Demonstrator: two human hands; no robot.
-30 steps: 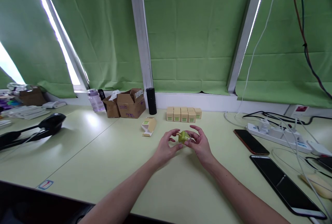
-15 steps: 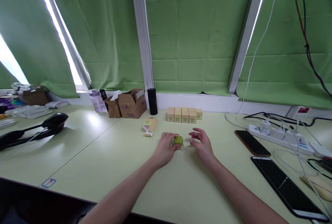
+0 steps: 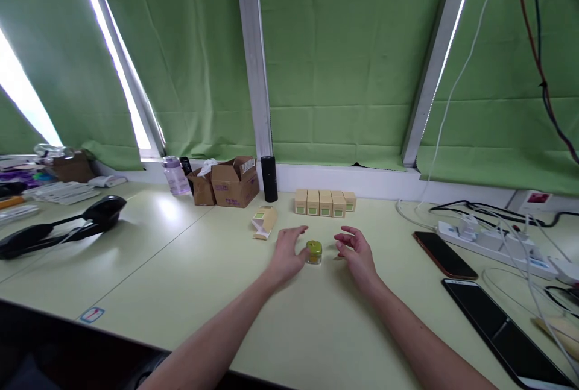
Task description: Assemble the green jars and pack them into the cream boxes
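Note:
A small clear glass jar with a green lid stands upright on the table between my hands. My left hand is open just left of it, thumb and fingers apart, the thumb close to the jar's side. To the right of the jar, my right hand rests on its edge with curled, parted fingers and nothing in them. Beyond my left hand lies an opened small cardboard box with a green label. Several closed small boxes of the same kind stand in a row farther back.
At the back are cardboard cartons, a black cylinder and a purple bottle. On the right lie a phone, a larger dark device and a power strip with cables. Black headphone-like gear is at left.
My left hand has let go of the jar and its fingers have spread away from it. The jar now stands on its own. The view has shifted slightly.

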